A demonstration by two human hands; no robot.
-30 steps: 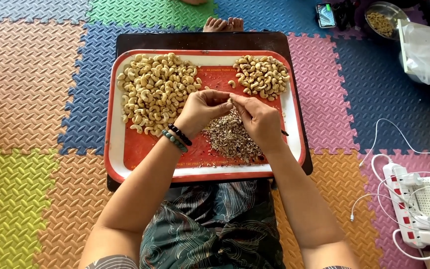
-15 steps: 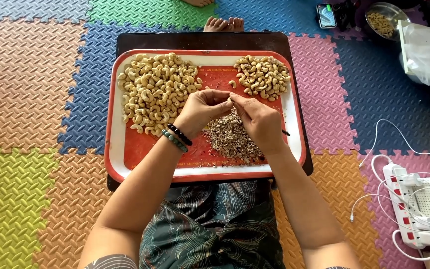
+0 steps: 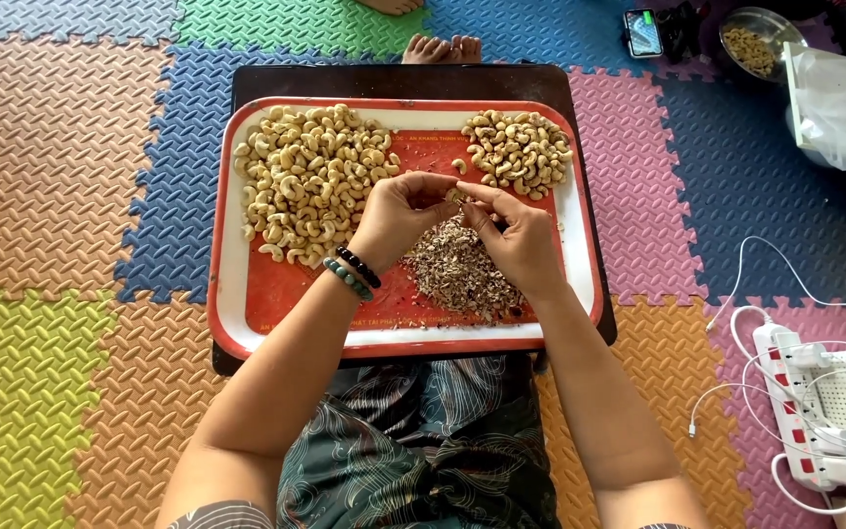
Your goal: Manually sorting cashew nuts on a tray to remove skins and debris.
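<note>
— What does the red tray point(image 3: 232, 294) hold?
— Two cashew piles point(image 3: 310, 181) and brown skins point(image 3: 457, 269); above them the left hand point(image 3: 399, 211) and right hand point(image 3: 511, 235) have fingers clamped on one cashew point(image 3: 454, 195) — its axis too hidden to tell.

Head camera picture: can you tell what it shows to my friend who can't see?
Two hands, left hand and right hand, pinch one cashew between them over a red tray. On the tray sit a big cashew pile, a smaller pile and a heap of peelings.
</note>
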